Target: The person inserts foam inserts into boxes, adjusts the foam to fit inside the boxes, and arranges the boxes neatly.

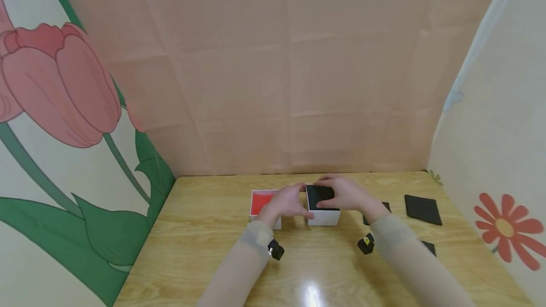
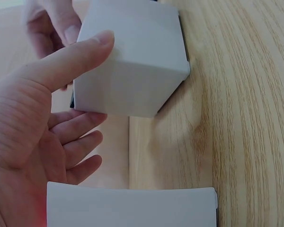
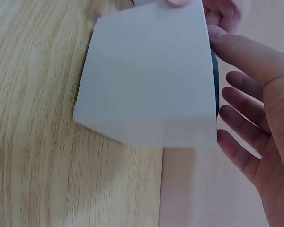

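Observation:
In the head view a white box [image 1: 323,218] stands near the table's middle, with a black square piece [image 1: 315,193] at its top. My left hand [image 1: 287,201] holds the box at its left side, thumb on the near face near a corner [image 2: 132,85]. My right hand [image 1: 343,193] spans the black piece, thumb toward the near edge and fingers at the far side. In the right wrist view the piece [image 3: 215,80] bulges slightly past the box rim; those fingertips are partly hidden. A second white box [image 1: 278,224] with a red inside stands to the left, partly behind my left hand.
Black square pieces lie at the right: one flat in the open [image 1: 422,209], others partly covered by the right arm [image 1: 429,247]. A wrist camera [image 1: 366,244] hangs under the right wrist. Patterned cloth walls [image 1: 503,226] border the wooden table [image 1: 196,231].

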Available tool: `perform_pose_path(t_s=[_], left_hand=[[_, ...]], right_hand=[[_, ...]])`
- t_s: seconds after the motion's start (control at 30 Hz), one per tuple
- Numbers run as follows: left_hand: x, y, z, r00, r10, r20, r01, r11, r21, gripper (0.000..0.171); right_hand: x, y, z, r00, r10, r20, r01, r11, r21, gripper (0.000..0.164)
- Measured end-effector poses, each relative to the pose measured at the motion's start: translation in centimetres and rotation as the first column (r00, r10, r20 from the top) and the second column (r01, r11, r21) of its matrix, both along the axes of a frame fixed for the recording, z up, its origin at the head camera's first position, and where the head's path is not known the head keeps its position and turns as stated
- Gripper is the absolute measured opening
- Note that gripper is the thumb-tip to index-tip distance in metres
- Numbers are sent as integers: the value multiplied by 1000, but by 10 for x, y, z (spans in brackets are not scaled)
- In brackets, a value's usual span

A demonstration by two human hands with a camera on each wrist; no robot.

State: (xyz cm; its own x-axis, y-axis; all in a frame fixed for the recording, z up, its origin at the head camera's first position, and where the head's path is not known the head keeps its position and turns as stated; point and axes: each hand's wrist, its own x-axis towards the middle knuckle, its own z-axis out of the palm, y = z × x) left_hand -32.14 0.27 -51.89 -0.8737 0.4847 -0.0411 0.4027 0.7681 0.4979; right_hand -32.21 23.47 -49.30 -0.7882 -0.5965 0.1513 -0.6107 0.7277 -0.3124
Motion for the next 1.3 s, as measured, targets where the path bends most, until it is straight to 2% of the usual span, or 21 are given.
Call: perform_pose_path(t_s=[0.23,0.8,1.1,1.3], left_hand=[[3,0,1,1000,2,2,-2,1000,0,94],[3,0,2,1000,2,13,-2,1000,10,94],[2,1,2,1000,3,7,-3,1000,-2,92],[3,2,4,1000,5,14,-5,1000,-7,91]], right_hand=[[-2,-5,-5,999,49,-8,-49,999,-14,62],[-2,-7,-3,997,64,44,-64,998,-2,61],[-2,-9,0,998,58,41,-59,998,30,59],[-3,-10,0,998,67,-1,-66,996,54,55]])
